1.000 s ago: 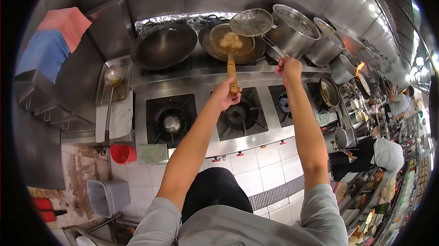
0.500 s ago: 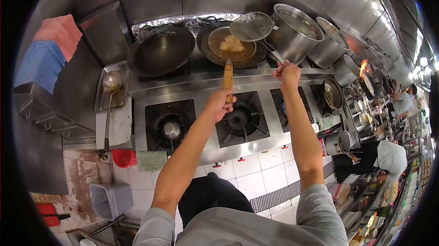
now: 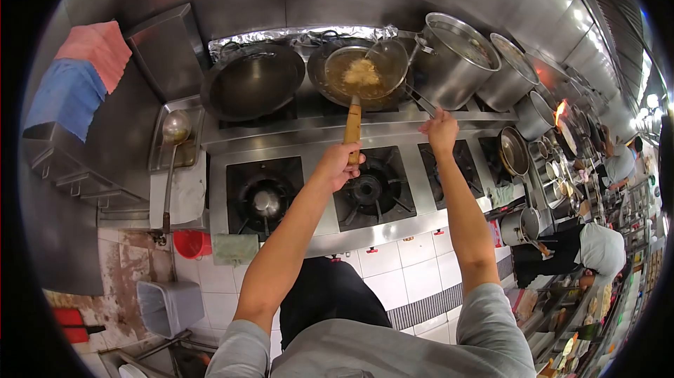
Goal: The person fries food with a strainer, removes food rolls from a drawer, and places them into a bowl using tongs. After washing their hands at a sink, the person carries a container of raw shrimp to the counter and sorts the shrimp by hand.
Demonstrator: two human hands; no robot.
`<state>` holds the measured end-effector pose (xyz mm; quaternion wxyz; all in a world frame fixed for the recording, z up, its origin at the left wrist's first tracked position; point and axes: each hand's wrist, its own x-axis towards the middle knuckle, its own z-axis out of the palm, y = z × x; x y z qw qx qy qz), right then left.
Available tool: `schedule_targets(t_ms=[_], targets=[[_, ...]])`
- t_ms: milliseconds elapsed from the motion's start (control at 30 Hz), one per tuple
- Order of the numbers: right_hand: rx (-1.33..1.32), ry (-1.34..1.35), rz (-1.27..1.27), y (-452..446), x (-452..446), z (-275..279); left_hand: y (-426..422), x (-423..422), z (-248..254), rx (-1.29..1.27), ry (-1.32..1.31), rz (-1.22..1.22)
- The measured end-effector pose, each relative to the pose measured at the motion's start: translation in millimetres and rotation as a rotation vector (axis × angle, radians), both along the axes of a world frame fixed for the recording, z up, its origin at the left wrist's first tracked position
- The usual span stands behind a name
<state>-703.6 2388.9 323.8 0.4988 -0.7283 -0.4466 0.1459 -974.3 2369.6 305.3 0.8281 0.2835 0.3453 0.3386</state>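
Golden food (image 3: 361, 72) is in the wok (image 3: 317, 72), perhaps inside the strainer (image 3: 353, 89); remotely I see left hand (image 3: 340, 165) clamped on its wooden handle (image 3: 353, 124), right hand (image 3: 441, 131) gripping a second strainer (image 3: 391, 60) by its handle

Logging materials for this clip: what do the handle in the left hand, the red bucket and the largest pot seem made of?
Handle: likely wood or bamboo, apparently smooth; warm tan colour.
Red bucket: probably smooth plastic; evenly bright colour.
Largest pot: metal, perhaps stainless steel, satin; soft silvery reflections.
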Motion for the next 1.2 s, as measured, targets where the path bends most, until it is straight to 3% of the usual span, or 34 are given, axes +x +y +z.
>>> schedule_targets(t_ms=[33,100,133,200,333,600,733,800,833,900,1033,1100,1200], targets=[[0.002,0.001,0.002,1.2,3.0,-0.7,0.7,-0.4,1.1,-0.012,0.000,-0.004],[0.090,0.615,0.034,4.1,8.9,-4.8,1.4,-0.3,1.6,-0.023,0.001,-0.005],[0.091,0.616,0.036,5.3,10.2,-7.4,0.6,0.3,1.0,-0.023,0.002,-0.001],[0.179,0.929,-0.060,5.7,11.3,-9.4,-0.6,0.6,1.5,-0.022,0.004,0.004],[0.200,0.984,-0.062,0.3,13.0,-4.3,-1.2,-0.1,3.1,-0.021,-0.008,-0.003],[0.310,0.524,-0.008,9.9,4.6,10.1,-1.5,0.6,3.0,-0.032,-0.003,-0.003],[0.214,0.303,-0.075,26.5,7.0,14.3,0.4,1.0,-0.3,-0.019,-0.004,-0.013],[0.276,-0.416,-0.040,31.1,7.6,21.2,1.0,1.1,-0.9,-0.018,-0.010,-0.017],[0.276,-0.416,-0.039,32.8,4.1,26.4,1.1,1.2,-0.3,-0.016,-0.010,-0.017],[0.495,-0.728,0.047,34.6,-6.4,37.1,1.5,1.3,-1.6,-0.015,-0.011,-0.016],[0.409,-0.645,0.092,37.3,-30.6,43.6,4.9,1.3,-0.4,-0.001,0.003,-0.030],[0.414,-0.813,0.106,32.9,-43.2,45.0,5.3,0.8,2.1,-0.002,0.016,-0.022],[0.458,-0.802,0.153,21.4,-62.4,41.7,5.9,-0.1,3.6,-0.013,0.016,-0.019]])
